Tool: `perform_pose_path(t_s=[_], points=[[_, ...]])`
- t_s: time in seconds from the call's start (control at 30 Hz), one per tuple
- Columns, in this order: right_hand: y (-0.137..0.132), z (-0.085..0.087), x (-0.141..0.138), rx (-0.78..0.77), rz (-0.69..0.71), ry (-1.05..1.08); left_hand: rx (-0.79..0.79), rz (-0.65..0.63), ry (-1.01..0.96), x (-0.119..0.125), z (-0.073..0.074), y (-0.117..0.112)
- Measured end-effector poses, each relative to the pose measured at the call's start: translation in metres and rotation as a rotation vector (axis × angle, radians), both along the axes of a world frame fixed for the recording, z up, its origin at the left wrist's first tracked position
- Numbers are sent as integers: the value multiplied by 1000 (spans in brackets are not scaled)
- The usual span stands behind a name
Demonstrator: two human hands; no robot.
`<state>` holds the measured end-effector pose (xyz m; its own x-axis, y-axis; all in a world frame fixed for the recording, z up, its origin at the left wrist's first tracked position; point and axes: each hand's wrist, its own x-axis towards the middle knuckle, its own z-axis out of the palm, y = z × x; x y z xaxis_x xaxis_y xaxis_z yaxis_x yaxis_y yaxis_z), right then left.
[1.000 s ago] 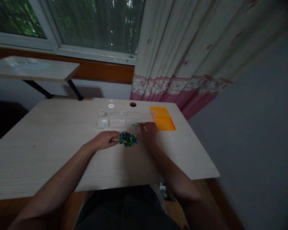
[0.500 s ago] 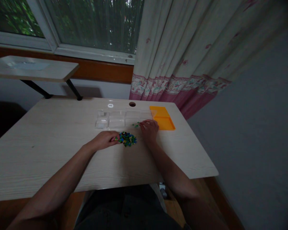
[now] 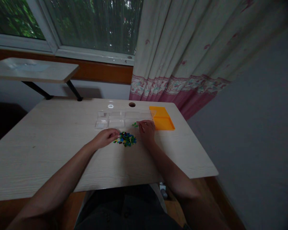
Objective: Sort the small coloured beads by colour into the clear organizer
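A small heap of tiny coloured pieces (image 3: pixel 126 139), mostly green, blue and yellow, lies on the pale wooden table (image 3: pixel 50 147). My left hand (image 3: pixel 106 137) rests at the heap's left edge, fingers curled toward it. My right hand (image 3: pixel 147 129) sits just right of the heap, fingers pinched together near a few separate green pieces (image 3: pixel 134 125). What the fingertips hold is too small to make out. A clear plastic divided box (image 3: pixel 117 119) lies just beyond both hands.
An orange tray (image 3: pixel 162 118) lies at the table's back right, beside the clear box. A round cable hole (image 3: pixel 132 104) sits near the far edge. A second small table (image 3: pixel 33 68) stands at the left under the window. A flowered curtain (image 3: pixel 182 57) hangs behind.
My left hand has drawn slightly back and up from the heap's left edge. My right hand has shifted a little left, closer to the separate green pieces.
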<state>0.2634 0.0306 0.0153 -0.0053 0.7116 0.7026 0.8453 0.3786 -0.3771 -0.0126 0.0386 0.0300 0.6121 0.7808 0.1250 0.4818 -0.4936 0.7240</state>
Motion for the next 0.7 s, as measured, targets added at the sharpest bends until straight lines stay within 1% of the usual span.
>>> perform_pose_path(t_s=[0.13, 0.23, 0.3, 0.4, 0.57, 0.7], points=[[-11, 6, -14, 0, 187, -60, -44, 61, -125, 9, -3, -4], [-18, 5, -26, -23, 312, -143, -81, 65, -191, 14, -7, -5], [-20, 3, -31, -37, 365, -189, -99, 58, -217, 15, -8, -5], [-21, -1, -34, -38, 404, -225, -112, 39, -229, 14, -11, -3], [-19, -3, -34, -37, 396, -236, -94, 4, -197, 12, -15, 0], [-19, -2, -34, 9, 411, -230, -80, -2, -183, 13, -15, 0]])
